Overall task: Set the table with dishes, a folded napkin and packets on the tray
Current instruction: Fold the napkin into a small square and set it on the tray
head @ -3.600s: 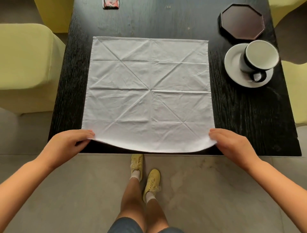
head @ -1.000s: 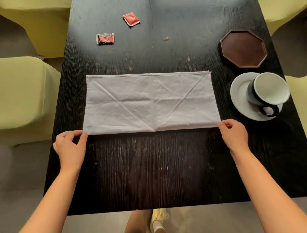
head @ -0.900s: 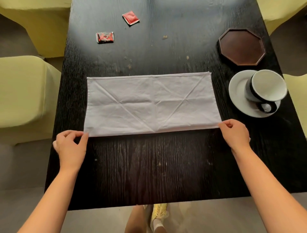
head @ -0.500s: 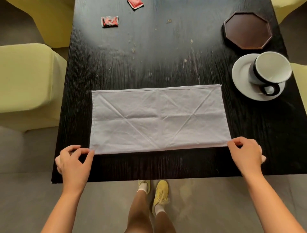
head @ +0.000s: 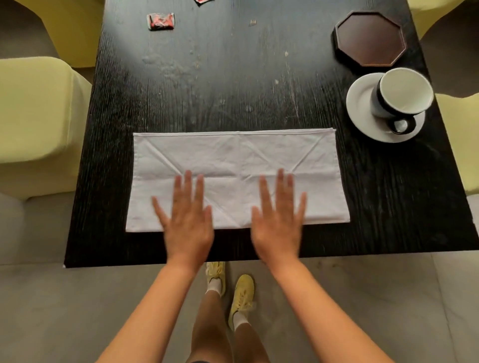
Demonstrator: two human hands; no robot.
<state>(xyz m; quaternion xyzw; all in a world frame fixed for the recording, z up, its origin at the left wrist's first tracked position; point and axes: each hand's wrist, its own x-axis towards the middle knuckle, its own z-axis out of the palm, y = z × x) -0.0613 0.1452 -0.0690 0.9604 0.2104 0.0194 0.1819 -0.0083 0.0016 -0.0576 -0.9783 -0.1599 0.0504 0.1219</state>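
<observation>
Figure: smoothing the half-folded napkin. Nearest the viewer, the left hand (head: 188, 220) and right hand (head: 278, 220) lie palm-down with fingers spread, gripping nothing, side by side over the near long edge of the napkin (head: 237, 165). Both are slightly motion-blurred. Half a second earlier each hand pinched a near corner of the cloth; both have since let go and moved inward onto its middle. Before that the napkin lay open as a full square, so one fold is complete and has been drawn back toward the near edge of the bench (head: 233, 77). The present step is judged to be pressing the crease flat; further folds probably remain.

The napkin is a long white rectangle parallel to the near edge of the bench, set just back from it, with a dark strip of bench showing between. Its left end lies near the left edge of the bench; its right end leaves wider bare surface toward the right edge.

Beyond the napkin's far right corner stands a cup (head: 403, 93) on a saucer (head: 363, 108), apart from the cloth but near enough to matter if the cloth is swung rightward. Behind it, at the far right corner, sits the octagonal tray (head: 370, 42), holding nothing. A red packet (head: 161, 21) lies far left; a second packet (head: 203, 1) is cut by the frame. The middle of the bench offers broad free room. Dishes and packets are not yet arranged.
</observation>
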